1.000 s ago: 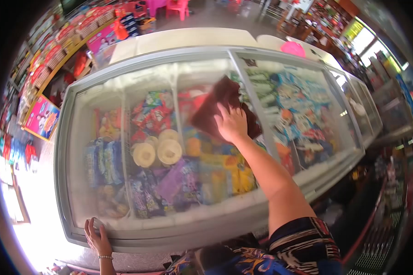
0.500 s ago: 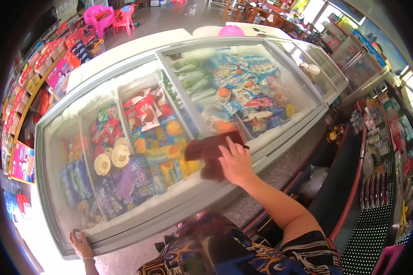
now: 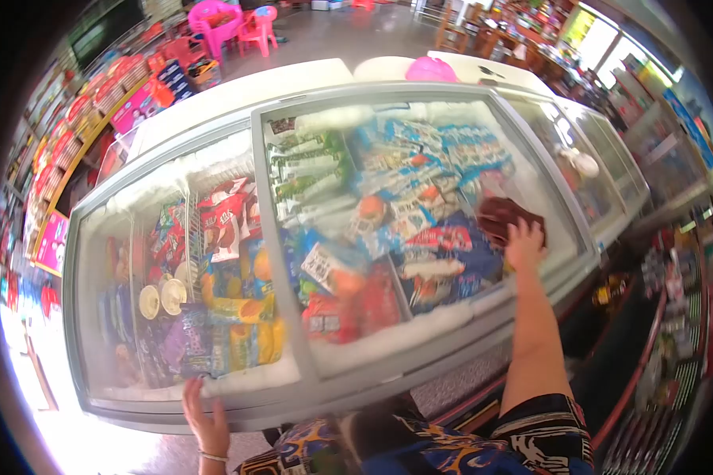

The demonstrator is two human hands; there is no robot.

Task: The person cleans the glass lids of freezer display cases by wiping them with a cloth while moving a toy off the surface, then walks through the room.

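Note:
A chest freezer with sliding glass lids (image 3: 282, 309) stands before me, frosted along its inner walls. My right hand (image 3: 525, 244) presses a bunched dark red cloth (image 3: 505, 220) onto the right-hand glass, near its right end. The fingers lie over the cloth's edge. At the front left rim of the freezer is my left hand (image 3: 206, 419), open, with fingers apart and touching the edge; it holds nothing. Under the glass lie red packets (image 3: 228, 218), yellow packets (image 3: 249, 340), blue-and-white packets (image 3: 471, 142), and round cream-coloured tubs or cones (image 3: 173, 296).
A pink rounded object (image 3: 431, 70) sits on the white surface behind the freezer. More glass-topped freezers (image 3: 610, 150) continue to the right. Pink plastic chairs (image 3: 259, 30) stand at the back. Shelves with red baskets (image 3: 111, 93) line the left; a goods rack (image 3: 664, 348) is at right.
My right hand has carried the cloth rightward across the glass, from near the middle divider to the right end. My left hand has shifted right along the front rim. The view has also shifted.

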